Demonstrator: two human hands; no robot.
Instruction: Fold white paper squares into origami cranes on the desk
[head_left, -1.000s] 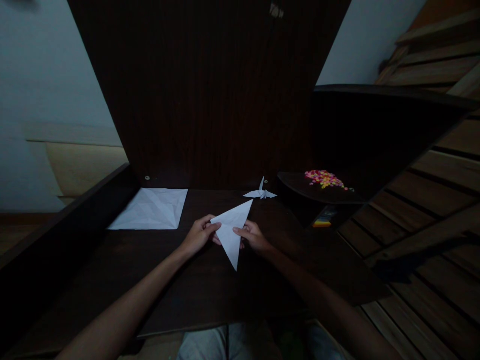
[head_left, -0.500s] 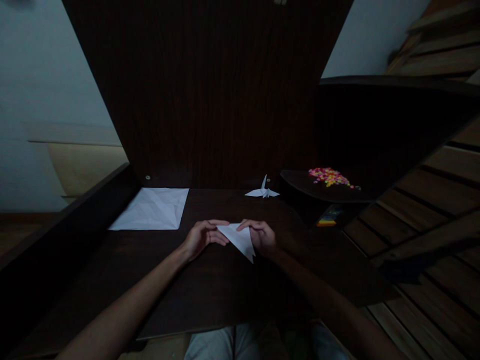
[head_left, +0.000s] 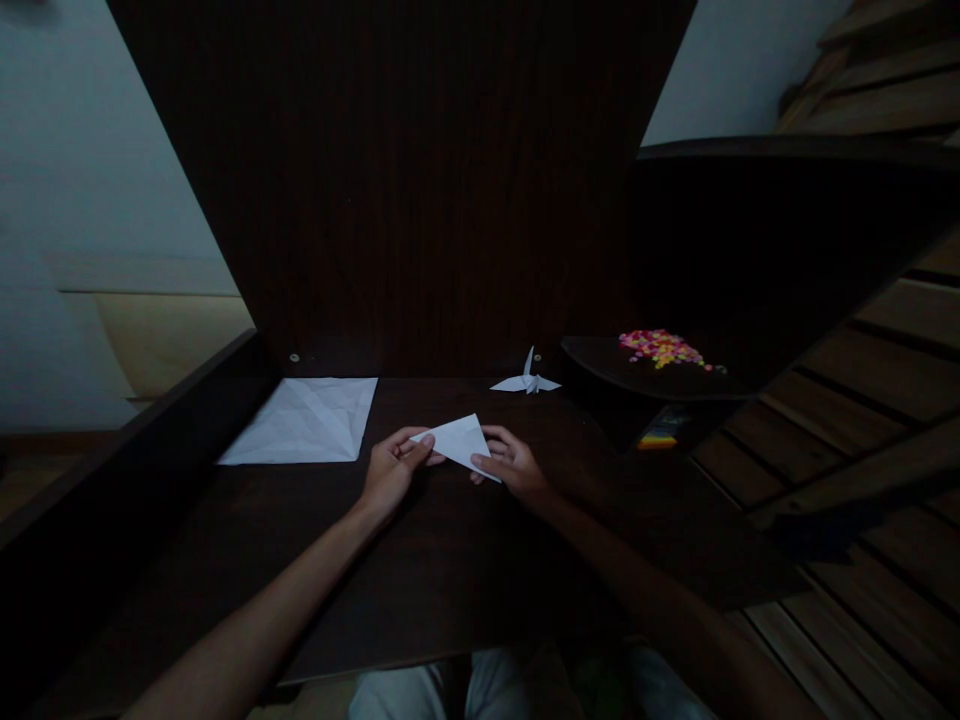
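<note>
Between my two hands is a folded piece of white paper (head_left: 461,441), roughly a triangle, held just above the dark desk. My left hand (head_left: 395,465) pinches its left corner, thumb on top and fingers beneath. On the other side, my right hand (head_left: 514,465) grips the lower right edge with the thumb on the face and fingers behind. A white paper crane (head_left: 529,383) stands beyond my hands near the back panel. To the left lies a creased white sheet (head_left: 307,420), flat on the desk.
A low side panel (head_left: 142,440) borders the desk (head_left: 390,580) on the left. At the right, a curved corner shelf (head_left: 600,365) bears a pile of small colourful pieces (head_left: 664,348). Below it is a small yellow-and-orange item (head_left: 657,441). The tall back panel (head_left: 405,200) rises behind.
The folded paper has turned, its pointed tip swinging from down near me to the left and right corners. My left thumb has come down onto it, and both hands now pinch it.
</note>
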